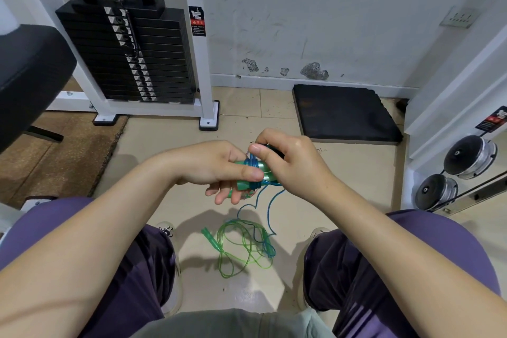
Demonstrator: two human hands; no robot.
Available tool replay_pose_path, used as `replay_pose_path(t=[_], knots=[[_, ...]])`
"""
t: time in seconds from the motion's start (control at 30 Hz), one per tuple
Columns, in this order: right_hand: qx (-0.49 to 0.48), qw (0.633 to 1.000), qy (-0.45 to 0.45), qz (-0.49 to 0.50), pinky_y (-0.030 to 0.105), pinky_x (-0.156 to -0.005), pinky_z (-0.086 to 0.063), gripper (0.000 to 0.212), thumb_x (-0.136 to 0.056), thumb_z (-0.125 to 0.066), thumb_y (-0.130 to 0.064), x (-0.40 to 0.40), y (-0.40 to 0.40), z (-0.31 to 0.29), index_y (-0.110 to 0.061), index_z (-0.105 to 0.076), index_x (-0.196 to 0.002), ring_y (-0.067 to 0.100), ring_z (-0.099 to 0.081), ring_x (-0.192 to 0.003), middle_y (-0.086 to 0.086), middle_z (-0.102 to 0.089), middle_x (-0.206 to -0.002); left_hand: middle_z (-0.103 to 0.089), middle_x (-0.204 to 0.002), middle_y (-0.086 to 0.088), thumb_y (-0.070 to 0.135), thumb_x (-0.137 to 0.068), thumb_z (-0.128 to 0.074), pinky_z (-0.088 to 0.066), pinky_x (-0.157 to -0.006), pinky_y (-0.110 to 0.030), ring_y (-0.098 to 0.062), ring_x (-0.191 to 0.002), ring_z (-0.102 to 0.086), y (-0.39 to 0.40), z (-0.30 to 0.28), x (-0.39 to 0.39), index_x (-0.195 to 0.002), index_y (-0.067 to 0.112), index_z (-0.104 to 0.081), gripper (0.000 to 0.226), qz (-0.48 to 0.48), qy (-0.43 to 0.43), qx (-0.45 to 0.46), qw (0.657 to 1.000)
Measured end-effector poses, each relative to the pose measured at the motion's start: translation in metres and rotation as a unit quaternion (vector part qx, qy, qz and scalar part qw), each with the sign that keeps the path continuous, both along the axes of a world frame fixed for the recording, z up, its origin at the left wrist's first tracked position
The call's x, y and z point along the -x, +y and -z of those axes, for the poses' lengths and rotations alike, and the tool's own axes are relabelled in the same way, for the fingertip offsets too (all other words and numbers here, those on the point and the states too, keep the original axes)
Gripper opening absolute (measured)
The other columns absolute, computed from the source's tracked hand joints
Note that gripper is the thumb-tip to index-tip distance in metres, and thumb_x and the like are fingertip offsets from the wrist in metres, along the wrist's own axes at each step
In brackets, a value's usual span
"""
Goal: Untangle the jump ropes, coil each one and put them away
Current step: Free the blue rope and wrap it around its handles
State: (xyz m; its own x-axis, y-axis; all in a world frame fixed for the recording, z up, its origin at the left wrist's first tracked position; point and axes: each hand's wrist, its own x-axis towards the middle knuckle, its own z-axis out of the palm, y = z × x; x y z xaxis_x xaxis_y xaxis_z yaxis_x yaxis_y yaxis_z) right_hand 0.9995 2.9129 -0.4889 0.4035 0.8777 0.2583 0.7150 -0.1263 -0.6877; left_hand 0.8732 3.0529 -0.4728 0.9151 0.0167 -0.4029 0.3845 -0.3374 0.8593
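Left hand grips green handles wrapped in blue rope; right hand fingers pinch the wrap. Green rope loose on floor.

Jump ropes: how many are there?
2. The blue rope is wound round the handles in the left hand and right hand, its tail hanging down. The green rope lies on the floor between the feet.

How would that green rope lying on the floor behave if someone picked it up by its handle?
The green rope would probably hang limp and floppy, since it lies in loose, irregular loops. It looks thin and translucent, so likely light. Its loops cross the blue cord trailing down from the hands, so lifting it may drag or snag that cord.
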Motion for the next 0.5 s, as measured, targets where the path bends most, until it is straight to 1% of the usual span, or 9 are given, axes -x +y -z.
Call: replay_pose_path(t=[0.07,0.17,0.2,0.27,0.33,0.4,0.43,0.5], knots=[[-0.005,0.998,0.060,0.005,0.029,-0.058,-0.040,0.020,-0.093,-0.059,-0.032,-0.003,0.000,-0.002,-0.021,-0.068,-0.080,0.011,-0.051,-0.060,0.001,-0.062,-0.065,-0.065,-0.061,-0.006,0.047,-0.079,-0.066,-0.035,-0.042,-0.022,-0.014,-0.041,-0.050,0.000,0.000,0.000,-0.071,0.019,-0.062,0.030,-0.016,-0.030,-0.008,0.999],[0.013,0.989,0.148,-0.009,0.028,-0.064,-0.042,0.017,-0.094,-0.062,-0.023,-0.007,0.002,-0.007,-0.016,-0.074,-0.085,0.014,-0.055,-0.067,0.010,-0.068,-0.076,-0.064,-0.060,-0.004,0.046,-0.078,-0.067,-0.034,-0.045,-0.022,-0.014,-0.042,-0.047,0.000,0.002,-0.001,-0.077,0.017,-0.064,0.029,-0.030,-0.054,-0.028,0.998],[0.011,0.983,0.184,-0.014,0.027,-0.064,-0.042,0.013,-0.094,-0.063,-0.019,-0.009,0.002,-0.009,-0.014,-0.073,-0.088,0.014,-0.054,-0.068,0.012,-0.066,-0.076,-0.064,-0.059,-0.004,0.045,-0.078,-0.066,-0.034,-0.045,-0.022,-0.014,-0.043,-0.047,-0.001,0.003,-0.002,-0.078,0.017,-0.064,0.028,-0.031,-0.059,-0.031,0.997],[0.002,0.968,0.250,-0.018,0.022,-0.058,-0.041,0.002,-0.091,-0.065,-0.012,-0.012,0.001,-0.011,-0.012,-0.065,-0.089,0.014,-0.049,-0.065,0.011,-0.056,-0.072,-0.064,-0.060,-0.003,0.047,-0.077,-0.067,-0.034,-0.047,-0.023,-0.015,-0.044,-0.047,-0.001,0.004,-0.003,-0.076,0.020,-0.063,0.027,-0.029,-0.068,-0.032,0.997],[0.006,0.960,0.279,-0.023,0.020,-0.054,-0.038,0.010,-0.090,-0.067,-0.011,-0.015,-0.001,-0.012,-0.011,-0.057,-0.085,0.014,-0.046,-0.062,0.009,-0.050,-0.072,-0.064,-0.061,-0.002,0.054,-0.073,-0.068,-0.035,-0.047,-0.023,-0.016,-0.044,-0.047,0.000,0.006,-0.004,-0.071,0.026,-0.064,0.029,-0.026,-0.077,-0.026,0.996],[0.026,0.953,0.302,-0.024,0.020,-0.055,-0.038,0.012,-0.092,-0.065,-0.016,-0.017,-0.002,-0.014,-0.011,-0.058,-0.083,0.011,-0.048,-0.061,0.004,-0.054,-0.072,-0.064,-0.062,-0.003,0.058,-0.070,-0.066,-0.036,-0.047,-0.023,-0.016,-0.045,-0.048,0.002,0.007,-0.003,-0.068,0.031,-0.065,0.027,-0.025,-0.085,-0.014,0.996],[0.038,0.945,0.323,-0.024,0.021,-0.057,-0.039,0.015,-0.094,-0.061,-0.021,-0.019,-0.002,-0.015,-0.012,-0.060,-0.082,0.010,-0.050,-0.062,0.001,-0.057,-0.073,-0.064,-0.062,-0.004,0.057,-0.072,-0.066,-0.037,-0.047,-0.023,-0.016,-0.045,-0.048,0.002,0.007,-0.003,-0.067,0.032,-0.065,0.025,-0.025,-0.092,-0.006,0.995],[0.056,0.917,0.394,-0.020,0.025,-0.056,-0.037,0.035,-0.099,-0.048,-0.039,-0.022,-0.003,-0.017,-0.012,-0.063,-0.084,0.013,-0.053,-0.063,0.002,-0.061,-0.076,-0.063,-0.062,-0.004,0.049,-0.079,-0.066,-0.037,-0.044,-0.023,-0.015,-0.045,-0.048,0.003,0.007,-0.003,-0.070,0.028,-0.064,0.024,-0.038,-0.116,0.016,0.992]])
